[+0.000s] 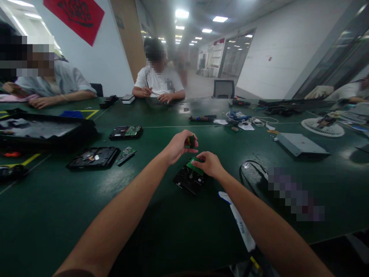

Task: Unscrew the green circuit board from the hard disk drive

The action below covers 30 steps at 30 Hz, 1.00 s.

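Observation:
A hard drive lies on the table in front of me, its black underside up. A green circuit board is at its far side, pinched by the thumb and fingers of my right hand. Whether the board still touches the drive I cannot tell. My left hand is raised just beyond the drive, its fingers curled around a small black-and-yellow tool. Most of that tool is hidden in the hand, so its exact kind does not show.
To the left lie another hard drive, a loose circuit board and a drive with its board showing. A grey metal box sits at right, near a cable. Co-workers sit across the table.

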Tool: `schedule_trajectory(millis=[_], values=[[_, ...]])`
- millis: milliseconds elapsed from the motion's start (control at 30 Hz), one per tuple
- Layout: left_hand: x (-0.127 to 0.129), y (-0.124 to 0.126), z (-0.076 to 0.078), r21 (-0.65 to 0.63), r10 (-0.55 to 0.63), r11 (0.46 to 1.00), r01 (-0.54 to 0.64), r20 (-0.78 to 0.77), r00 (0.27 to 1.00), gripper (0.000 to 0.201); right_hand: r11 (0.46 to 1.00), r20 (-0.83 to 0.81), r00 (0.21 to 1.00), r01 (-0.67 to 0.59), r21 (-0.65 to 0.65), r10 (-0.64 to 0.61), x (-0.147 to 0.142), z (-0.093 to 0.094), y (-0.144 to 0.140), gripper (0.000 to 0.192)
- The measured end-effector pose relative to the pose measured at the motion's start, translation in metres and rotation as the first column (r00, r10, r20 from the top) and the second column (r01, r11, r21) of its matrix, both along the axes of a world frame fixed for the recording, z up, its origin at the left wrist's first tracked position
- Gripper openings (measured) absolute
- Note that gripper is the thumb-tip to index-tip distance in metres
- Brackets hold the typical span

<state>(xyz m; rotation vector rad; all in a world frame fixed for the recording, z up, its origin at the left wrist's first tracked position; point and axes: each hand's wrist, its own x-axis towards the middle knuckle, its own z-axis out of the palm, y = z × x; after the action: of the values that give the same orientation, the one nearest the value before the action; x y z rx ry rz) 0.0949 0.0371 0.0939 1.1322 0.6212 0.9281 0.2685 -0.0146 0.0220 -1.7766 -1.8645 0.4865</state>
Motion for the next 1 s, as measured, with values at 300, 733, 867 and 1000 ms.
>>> schedule_trajectory(millis=[300, 733, 867, 1000], values=[[-0.001, -0.001, 0.0, 0.022, 0.003, 1.0, -0.003, 0.004, 1.0, 0.023, 1.0, 0.025, 1.0, 0.012, 0.007, -0.013, -0.002, 0.001, 0.001, 0.03], [-0.01, 0.0, 0.002, 0.046, 0.022, 0.999, -0.021, -0.026, 0.999, 0.023, 1.0, 0.05, 0.999, -0.008, -0.008, 0.008, -0.014, 0.001, 0.015, 0.032], [-0.016, 0.004, 0.001, 0.051, 0.036, 0.998, -0.034, -0.027, 0.999, 0.025, 0.999, 0.064, 0.997, -0.036, -0.018, 0.037, -0.02, -0.001, 0.025, 0.036], [-0.021, 0.007, 0.0, 0.055, 0.05, 0.997, -0.048, -0.033, 0.998, 0.025, 0.997, 0.067, 0.995, -0.067, -0.027, 0.069, -0.024, -0.004, 0.035, 0.034]])
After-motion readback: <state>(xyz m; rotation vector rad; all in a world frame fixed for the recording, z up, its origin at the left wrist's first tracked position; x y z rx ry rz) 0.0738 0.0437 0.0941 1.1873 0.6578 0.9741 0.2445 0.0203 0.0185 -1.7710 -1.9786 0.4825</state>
